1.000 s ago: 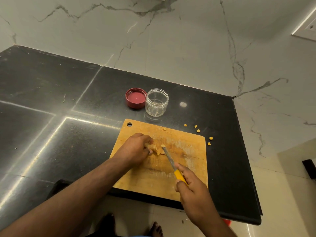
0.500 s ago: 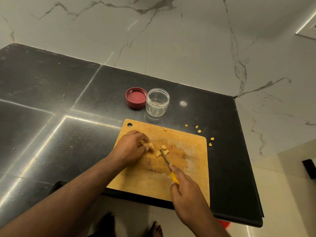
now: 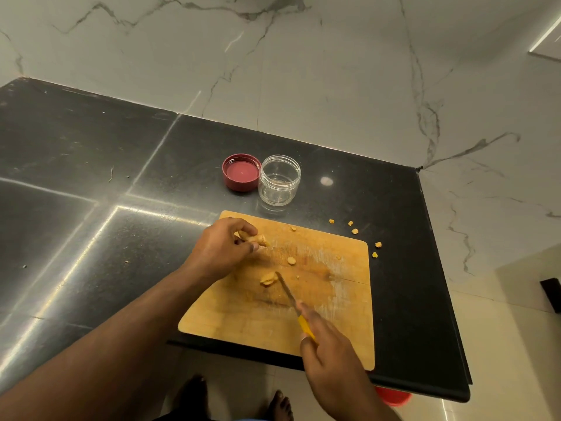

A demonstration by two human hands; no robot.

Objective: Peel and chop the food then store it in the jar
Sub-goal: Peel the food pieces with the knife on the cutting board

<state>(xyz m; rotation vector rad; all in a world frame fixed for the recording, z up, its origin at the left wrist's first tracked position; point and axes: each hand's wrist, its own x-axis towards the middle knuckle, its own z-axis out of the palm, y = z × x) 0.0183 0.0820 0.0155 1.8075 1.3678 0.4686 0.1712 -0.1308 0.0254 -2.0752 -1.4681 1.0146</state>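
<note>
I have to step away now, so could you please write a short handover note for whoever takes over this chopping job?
Left hand pinches the uncut piece of food over the cutting board.
Right hand grips the yellow-handled knife, blade beside a cut chunk.
Another slice lies on the board; small bits are scattered on the counter.
Jar stands open and empty, lid beside it.
Left: finish chopping, fill jar, close it.

Two bare forearms, no sleeves showing, left hand (image 3: 223, 249) and right hand (image 3: 329, 344) ungloved — bare feet (image 3: 280, 404) below, no rings or watch visible
</note>
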